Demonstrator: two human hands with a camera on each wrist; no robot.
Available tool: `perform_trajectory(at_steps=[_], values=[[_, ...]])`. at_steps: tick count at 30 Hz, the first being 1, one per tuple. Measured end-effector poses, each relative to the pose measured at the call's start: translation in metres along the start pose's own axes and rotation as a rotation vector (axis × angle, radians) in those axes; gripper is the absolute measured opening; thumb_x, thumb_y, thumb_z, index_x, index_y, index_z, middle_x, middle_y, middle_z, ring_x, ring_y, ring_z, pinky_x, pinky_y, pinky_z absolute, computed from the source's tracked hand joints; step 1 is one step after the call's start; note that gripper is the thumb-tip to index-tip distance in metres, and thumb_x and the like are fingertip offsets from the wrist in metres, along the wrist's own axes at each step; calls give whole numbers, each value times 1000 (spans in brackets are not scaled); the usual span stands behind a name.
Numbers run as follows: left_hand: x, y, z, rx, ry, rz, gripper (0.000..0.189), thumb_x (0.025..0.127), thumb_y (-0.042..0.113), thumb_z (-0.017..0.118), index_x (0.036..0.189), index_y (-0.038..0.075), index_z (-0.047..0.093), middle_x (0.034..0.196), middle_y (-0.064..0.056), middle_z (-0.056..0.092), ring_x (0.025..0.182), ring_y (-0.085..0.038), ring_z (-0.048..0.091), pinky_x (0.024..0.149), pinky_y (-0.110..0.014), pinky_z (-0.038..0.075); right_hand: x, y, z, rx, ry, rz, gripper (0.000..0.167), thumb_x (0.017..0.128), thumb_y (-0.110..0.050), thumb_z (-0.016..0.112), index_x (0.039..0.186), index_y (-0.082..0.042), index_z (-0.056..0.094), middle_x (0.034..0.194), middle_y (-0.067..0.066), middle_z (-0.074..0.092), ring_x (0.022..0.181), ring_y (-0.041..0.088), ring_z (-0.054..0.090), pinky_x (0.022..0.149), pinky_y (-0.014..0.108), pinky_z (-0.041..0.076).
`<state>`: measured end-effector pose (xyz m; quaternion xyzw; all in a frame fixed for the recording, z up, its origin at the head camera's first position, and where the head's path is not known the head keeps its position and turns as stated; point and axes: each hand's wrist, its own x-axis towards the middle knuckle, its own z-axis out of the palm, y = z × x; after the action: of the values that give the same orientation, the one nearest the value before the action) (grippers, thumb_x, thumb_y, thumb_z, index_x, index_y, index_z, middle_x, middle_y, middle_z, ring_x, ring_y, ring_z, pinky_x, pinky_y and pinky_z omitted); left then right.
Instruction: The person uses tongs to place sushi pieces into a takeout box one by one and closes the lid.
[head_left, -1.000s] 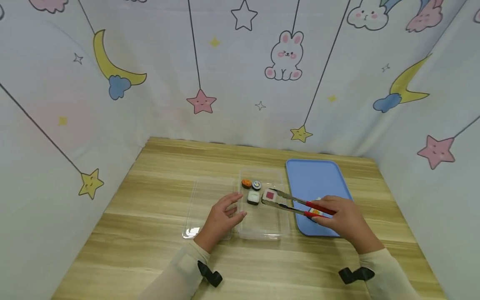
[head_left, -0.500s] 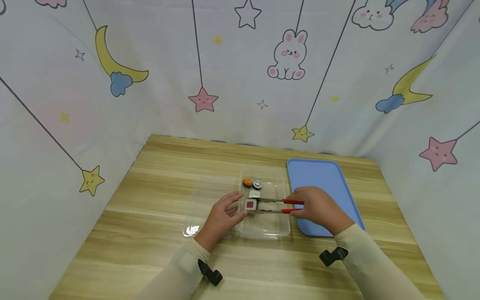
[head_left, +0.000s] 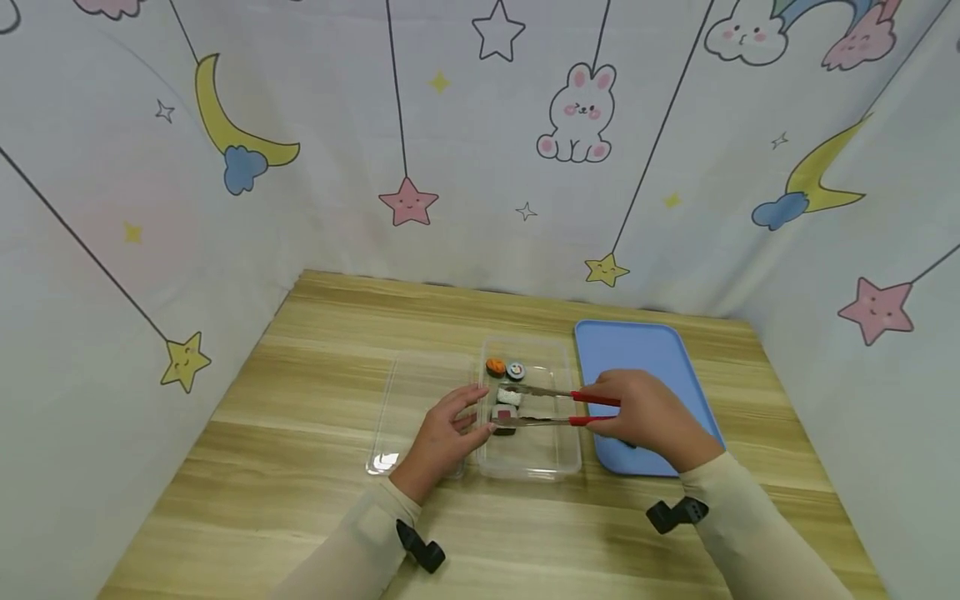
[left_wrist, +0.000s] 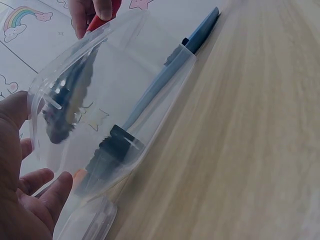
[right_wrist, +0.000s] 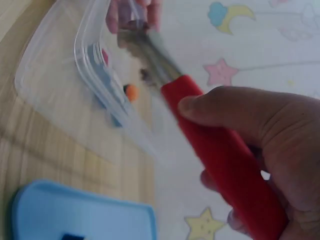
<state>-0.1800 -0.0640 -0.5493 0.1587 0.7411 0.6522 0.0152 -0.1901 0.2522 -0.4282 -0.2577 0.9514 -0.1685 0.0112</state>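
My right hand (head_left: 648, 417) grips the red handles of metal tongs (right_wrist: 205, 145). The tongs reach over a clear plastic container (head_left: 528, 464), their arms spread apart. Between and below the tips lie a white-topped sushi piece (head_left: 509, 398) and a sushi piece with a red centre (head_left: 506, 412), partly covered by the lower arm. Further back in the container are an orange-topped sushi (head_left: 496, 367) and a round sushi roll (head_left: 515, 370). My left hand (head_left: 438, 437), fingers loosely bent, stays at the container's left wall; in the left wrist view its fingertips (left_wrist: 62, 185) are right at the plastic.
To the right of the container is a blue tray (head_left: 633, 350), with a dark bit of something (head_left: 630, 444) showing under my right hand. A clear lid (head_left: 390, 417) lies left of the container on the wooden table (head_left: 300, 417). Patterned white cloth (head_left: 465, 242) surrounds the table.
My right hand carried the red-centred sushi left into the container with the tongs. The tong arms then spread, and the piece was let go beside the white-topped one. My left hand stayed put.
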Motion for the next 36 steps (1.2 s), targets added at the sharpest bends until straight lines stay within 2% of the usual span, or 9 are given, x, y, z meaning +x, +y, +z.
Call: perform_trajectory(at_steps=[5,8,11,17,23,29,30,36], values=[[1,0,1,6,7,-17,57,91,7,81,143,-1,60,156,-17,46,141,-35,50,107,-39,54,-29,25,-8,102,151,92,45,82,-21,90,125,-16,76,108,-2,72,90,21,65,69,34,59],[1,0,1,4,15,-21,57,91,7,81,143,0,60,156,-16,47,140,-36,50,107,-40,54,-49,47,-9,100,233,154,49,83,-22,90,129,-14,74,115,6,73,97,27,67,73,39,62],[1,-2,1,-1,23,-19,56,91,7,81,143,1,61,156,-15,47,139,-37,51,107,-41,54,-70,70,-10,85,279,226,50,84,-24,90,130,-11,74,116,11,73,97,31,68,71,37,63],[2,-2,2,8,21,-24,56,91,8,81,143,1,61,156,-15,48,141,-35,50,107,-38,54,-114,105,-7,80,256,378,54,84,-31,89,128,-4,73,109,16,73,89,30,64,62,28,55],[2,0,0,4,6,-41,57,92,9,81,145,1,59,158,-17,45,141,-35,49,109,-40,52,-143,122,-1,51,212,443,54,83,-32,90,125,-3,74,102,16,73,82,26,60,59,29,51],[2,1,1,-11,18,-42,56,92,5,80,144,1,60,158,-17,45,140,-37,50,110,-47,52,-155,127,4,25,193,503,58,80,-32,92,126,-1,74,103,17,72,82,27,61,61,31,50],[1,5,1,-14,19,-39,55,92,4,79,143,0,60,157,-20,45,140,-39,49,110,-49,51,-156,127,5,20,201,495,57,80,-30,92,125,-1,74,103,17,72,82,27,62,60,31,50],[1,4,1,-9,10,-33,56,92,6,80,143,1,61,157,-18,46,139,-38,51,109,-47,52,-158,130,15,5,262,448,49,75,-21,95,118,-4,78,100,14,75,80,26,64,59,28,51]])
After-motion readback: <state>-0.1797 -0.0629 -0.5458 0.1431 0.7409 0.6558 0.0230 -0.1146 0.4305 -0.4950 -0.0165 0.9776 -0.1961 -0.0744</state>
